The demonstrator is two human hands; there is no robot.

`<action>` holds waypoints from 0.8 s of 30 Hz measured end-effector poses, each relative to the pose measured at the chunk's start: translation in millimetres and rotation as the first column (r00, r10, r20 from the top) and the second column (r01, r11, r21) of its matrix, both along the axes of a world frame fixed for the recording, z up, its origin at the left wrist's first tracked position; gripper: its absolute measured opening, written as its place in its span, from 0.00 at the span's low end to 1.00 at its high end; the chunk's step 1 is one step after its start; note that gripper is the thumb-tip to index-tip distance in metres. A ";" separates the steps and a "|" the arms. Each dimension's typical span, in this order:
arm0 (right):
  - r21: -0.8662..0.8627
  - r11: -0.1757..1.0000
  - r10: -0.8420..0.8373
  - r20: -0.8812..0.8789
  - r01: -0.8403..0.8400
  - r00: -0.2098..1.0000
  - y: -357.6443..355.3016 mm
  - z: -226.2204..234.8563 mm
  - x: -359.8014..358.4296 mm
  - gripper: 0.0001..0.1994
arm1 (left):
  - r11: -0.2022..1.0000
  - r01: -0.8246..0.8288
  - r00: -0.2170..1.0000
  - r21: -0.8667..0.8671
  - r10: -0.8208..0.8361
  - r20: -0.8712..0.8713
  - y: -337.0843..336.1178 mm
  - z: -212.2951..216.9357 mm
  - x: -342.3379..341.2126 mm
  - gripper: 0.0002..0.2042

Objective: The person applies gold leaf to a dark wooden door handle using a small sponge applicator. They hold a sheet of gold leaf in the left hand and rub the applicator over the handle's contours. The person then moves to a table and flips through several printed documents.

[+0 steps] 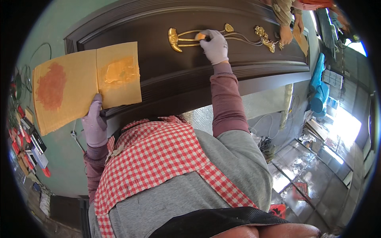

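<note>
Dabbing at the gold ornament [222, 37] on the dark door panel [158, 75], the right hand [214, 45] pinched a small yellow pad [201, 36] between closed fingertips. The left hand [94, 123] clamped the cardboard palette [85, 85] by its lower edge; it looked light, stiff, and paint-wet on top, best held at the bare margin.

Both arms raised forward in dark red sleeves. Left hand [94, 125] gloved, fingers closed in a pinch, thumb up. Right hand [214, 46] gloved, arm outstretched, fingertips pressed together.
</note>
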State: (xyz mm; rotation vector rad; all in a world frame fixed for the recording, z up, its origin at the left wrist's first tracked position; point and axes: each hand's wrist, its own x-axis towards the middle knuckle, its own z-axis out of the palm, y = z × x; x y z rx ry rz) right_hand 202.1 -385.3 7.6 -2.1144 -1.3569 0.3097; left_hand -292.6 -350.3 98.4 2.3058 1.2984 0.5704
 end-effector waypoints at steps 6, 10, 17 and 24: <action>-0.085 0.994 0.080 0.051 -0.075 0.996 3.7 -11.3 -0.3 0.12 | 0.998 0.036 0.997 0.058 -0.032 -0.074 3.6 9.8 3.7 0.25; -0.019 0.995 -0.092 0.154 0.096 0.984 -17.2 -7.0 29.5 0.10 | 1.000 -0.012 0.998 0.005 0.012 -0.065 -0.5 0.4 -4.4 0.22; 0.000 0.966 -0.260 0.029 0.260 0.965 -32.6 -7.9 47.1 0.09 | 0.992 -0.033 0.998 -0.118 0.026 -0.056 0.8 7.7 3.6 0.20; -0.005 0.994 -0.109 0.013 0.109 0.994 -17.1 -17.4 22.8 0.11 | 0.999 0.008 0.999 -0.034 -0.010 -0.044 3.2 4.6 2.5 0.20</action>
